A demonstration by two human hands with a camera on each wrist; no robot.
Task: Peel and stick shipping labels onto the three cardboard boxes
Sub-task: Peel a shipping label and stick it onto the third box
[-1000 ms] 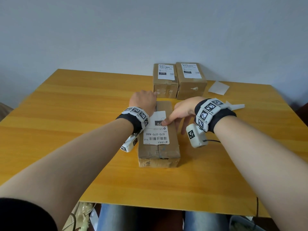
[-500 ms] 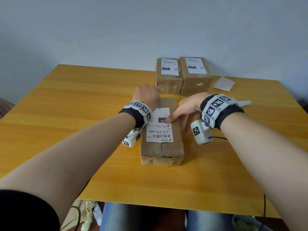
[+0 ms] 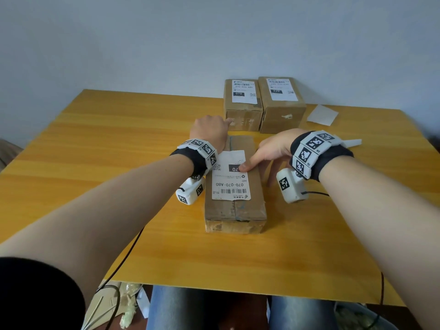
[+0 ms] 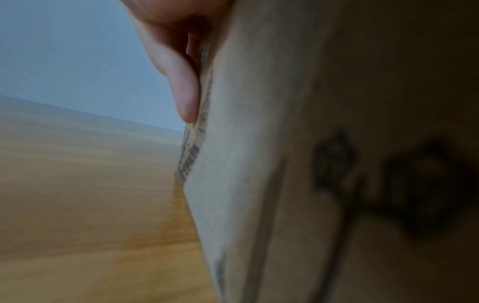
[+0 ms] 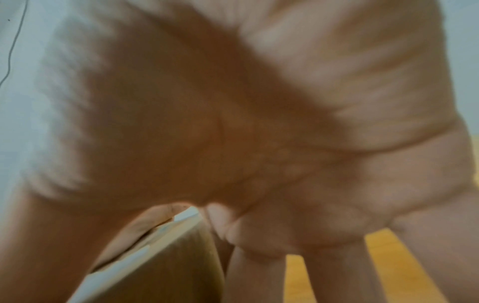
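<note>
A long cardboard box lies in the middle of the table with a white shipping label on its top. My left hand rests on the box's far left edge; in the left wrist view one finger lies straight against the box side. My right hand presses its thumb onto the label's dark patch. Its other fingers spread down the box's right side. In the right wrist view the thumb lies on the box top. Two labelled boxes stand side by side at the back.
A white backing sheet lies right of the back boxes, and another white scrap lies behind my right wrist. The wooden table ends near my knees. A grey wall stands close behind the boxes.
Both hands stay on the long box with the right thumb still on the label's dark patch. Only the head view has shifted a little.
</note>
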